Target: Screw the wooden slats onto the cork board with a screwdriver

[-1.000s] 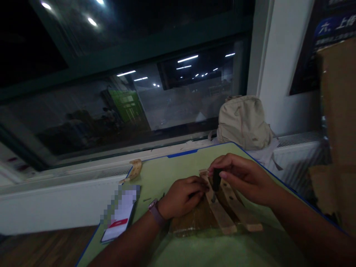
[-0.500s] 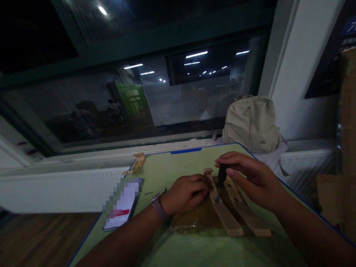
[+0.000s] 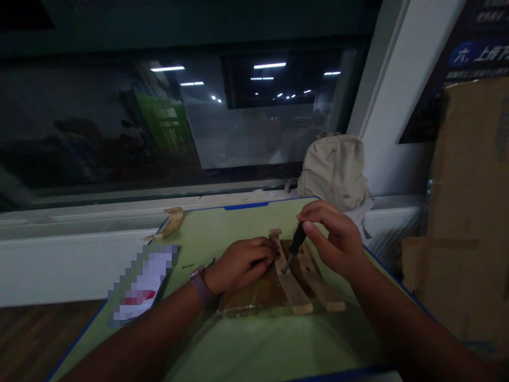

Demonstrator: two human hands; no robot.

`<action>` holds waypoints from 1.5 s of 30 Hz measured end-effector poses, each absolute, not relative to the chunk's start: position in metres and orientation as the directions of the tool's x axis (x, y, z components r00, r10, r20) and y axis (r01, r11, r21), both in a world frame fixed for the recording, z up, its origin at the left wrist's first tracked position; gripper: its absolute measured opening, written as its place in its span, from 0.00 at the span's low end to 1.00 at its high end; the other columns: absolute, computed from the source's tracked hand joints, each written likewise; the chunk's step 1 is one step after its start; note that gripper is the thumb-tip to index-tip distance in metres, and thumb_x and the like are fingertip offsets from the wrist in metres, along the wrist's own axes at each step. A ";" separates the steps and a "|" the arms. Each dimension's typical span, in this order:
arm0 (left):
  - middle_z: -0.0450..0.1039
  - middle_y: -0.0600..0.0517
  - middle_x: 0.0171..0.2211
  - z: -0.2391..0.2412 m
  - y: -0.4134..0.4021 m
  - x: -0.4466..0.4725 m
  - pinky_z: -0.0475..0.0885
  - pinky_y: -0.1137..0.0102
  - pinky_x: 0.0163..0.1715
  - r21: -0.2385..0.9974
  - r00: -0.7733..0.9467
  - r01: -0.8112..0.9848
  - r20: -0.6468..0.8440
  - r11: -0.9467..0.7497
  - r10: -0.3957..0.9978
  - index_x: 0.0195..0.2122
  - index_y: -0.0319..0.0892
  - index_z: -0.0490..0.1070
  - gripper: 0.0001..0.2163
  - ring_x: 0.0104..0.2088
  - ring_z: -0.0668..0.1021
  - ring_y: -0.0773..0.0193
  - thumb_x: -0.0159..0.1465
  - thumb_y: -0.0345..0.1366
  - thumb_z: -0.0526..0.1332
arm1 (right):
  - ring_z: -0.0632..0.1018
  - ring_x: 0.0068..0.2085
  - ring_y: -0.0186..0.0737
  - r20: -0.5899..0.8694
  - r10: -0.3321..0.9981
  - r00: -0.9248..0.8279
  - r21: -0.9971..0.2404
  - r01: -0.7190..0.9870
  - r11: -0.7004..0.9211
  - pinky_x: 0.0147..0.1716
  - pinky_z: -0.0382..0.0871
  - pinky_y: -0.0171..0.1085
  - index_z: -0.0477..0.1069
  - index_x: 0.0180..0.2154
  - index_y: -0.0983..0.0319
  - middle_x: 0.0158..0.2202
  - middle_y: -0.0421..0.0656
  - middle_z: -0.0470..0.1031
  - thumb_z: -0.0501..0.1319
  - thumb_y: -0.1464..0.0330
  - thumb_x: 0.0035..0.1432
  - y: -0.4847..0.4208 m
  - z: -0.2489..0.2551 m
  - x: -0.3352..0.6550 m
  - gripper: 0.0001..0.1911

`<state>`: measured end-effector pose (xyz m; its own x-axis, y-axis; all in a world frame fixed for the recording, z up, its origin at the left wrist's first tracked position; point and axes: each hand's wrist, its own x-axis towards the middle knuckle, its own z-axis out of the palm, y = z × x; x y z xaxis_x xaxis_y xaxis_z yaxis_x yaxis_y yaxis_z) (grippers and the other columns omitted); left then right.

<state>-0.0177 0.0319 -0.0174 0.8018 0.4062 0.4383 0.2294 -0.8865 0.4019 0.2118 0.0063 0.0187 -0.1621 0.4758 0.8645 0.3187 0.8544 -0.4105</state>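
Note:
Two curved wooden strips lie side by side across a brown block wrapped in clear film (image 3: 246, 301). My left hand (image 3: 243, 263) rests on the block, its curled fingers pressed on the upper part of the left wooden strip (image 3: 295, 293). In my right hand (image 3: 333, 237) is a black-handled screwdriver (image 3: 297, 239), gripped near the top of the handle between thumb and fingers. It leans to the right, with its tip at a dark spot, perhaps a screw, on the left strip. The right wooden strip (image 3: 324, 289) has dark holes and lies untouched below my right hand.
A green table top (image 3: 214, 225) with blue edging carries all this. Another curved wooden piece (image 3: 172, 223) lies at its far left corner. A blurred-out paper or packet (image 3: 145, 286) and a thin dark screw or nail (image 3: 187, 265) lie left. Beyond stands a beige backpack (image 3: 334, 170); cardboard (image 3: 469, 212) stands right.
My view has turned right, so everything sits further left. The screwdriver leans more to the right, its tip still on the left strip. My left hand keeps its place.

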 end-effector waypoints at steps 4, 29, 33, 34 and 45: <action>0.72 0.47 0.49 -0.019 0.034 -0.017 0.70 0.64 0.50 0.428 0.799 0.209 0.445 -0.879 0.406 0.45 0.42 0.73 0.11 0.50 0.75 0.58 0.67 0.26 0.54 | 0.78 0.46 0.42 0.735 0.602 -0.312 -0.621 0.046 0.782 0.45 0.73 0.44 0.73 0.44 0.57 0.44 0.45 0.76 0.59 0.71 0.63 0.003 0.018 0.212 0.08; 0.73 0.46 0.47 -0.015 0.033 -0.017 0.73 0.65 0.46 0.351 0.804 0.242 0.450 -0.905 0.389 0.43 0.41 0.73 0.10 0.47 0.77 0.58 0.68 0.29 0.53 | 0.79 0.39 0.36 0.705 0.675 -0.220 -0.697 -0.036 0.716 0.38 0.74 0.37 0.72 0.43 0.55 0.38 0.40 0.77 0.65 0.69 0.59 -0.003 0.008 0.191 0.10; 0.73 0.46 0.48 -0.016 0.034 -0.017 0.73 0.66 0.46 0.352 0.812 0.238 0.439 -0.905 0.384 0.44 0.41 0.72 0.10 0.48 0.77 0.58 0.68 0.29 0.52 | 0.74 0.31 0.34 0.797 0.597 -0.089 -0.571 0.211 0.793 0.32 0.69 0.35 0.71 0.41 0.55 0.30 0.36 0.71 0.69 0.70 0.54 0.004 0.005 0.196 0.13; 0.73 0.46 0.48 -0.017 0.034 -0.017 0.72 0.66 0.46 0.352 0.812 0.237 0.440 -0.906 0.383 0.44 0.41 0.72 0.10 0.48 0.77 0.58 0.68 0.29 0.53 | 0.73 0.31 0.35 0.813 0.573 -0.104 -0.535 0.254 0.805 0.32 0.69 0.36 0.71 0.42 0.55 0.30 0.37 0.70 0.68 0.70 0.54 0.005 0.005 0.198 0.13; 0.73 0.46 0.48 -0.014 0.032 -0.017 0.72 0.66 0.45 0.350 0.812 0.246 0.435 -0.904 0.390 0.43 0.40 0.73 0.10 0.46 0.77 0.58 0.68 0.29 0.52 | 0.79 0.40 0.36 0.705 0.659 -0.262 -0.702 -0.126 0.701 0.39 0.75 0.38 0.70 0.43 0.56 0.39 0.41 0.76 0.63 0.72 0.60 -0.006 0.012 0.192 0.10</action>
